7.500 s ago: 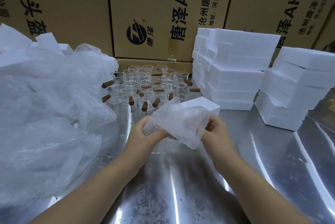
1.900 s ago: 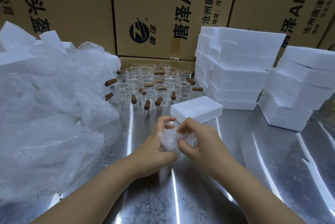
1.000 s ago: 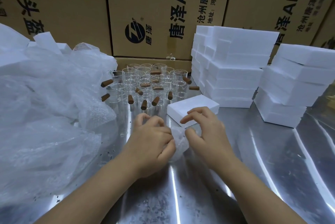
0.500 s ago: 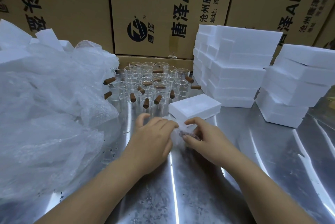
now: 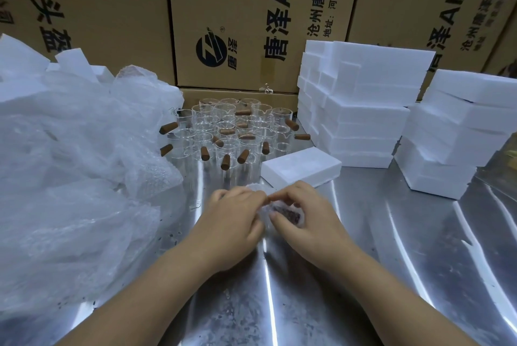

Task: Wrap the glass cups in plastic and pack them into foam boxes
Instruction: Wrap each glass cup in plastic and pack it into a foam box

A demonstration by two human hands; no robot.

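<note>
Your left hand [image 5: 233,219] and right hand [image 5: 305,219] meet on the steel table [image 5: 391,275], fingers curled tight around a wrapped cup [image 5: 285,212]; its brown handle shows through the plastic under your right fingers. A foam box [image 5: 300,168] lies just beyond. Bare cups [image 5: 229,133] cluster behind, beside the plastic heap [image 5: 70,163] and foam stacks [image 5: 361,110].

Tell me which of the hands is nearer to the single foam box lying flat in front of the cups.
Right. The right hand sits just below the foam box, its fingers almost at the near edge. The left hand lies further off to the box's lower left.
</note>
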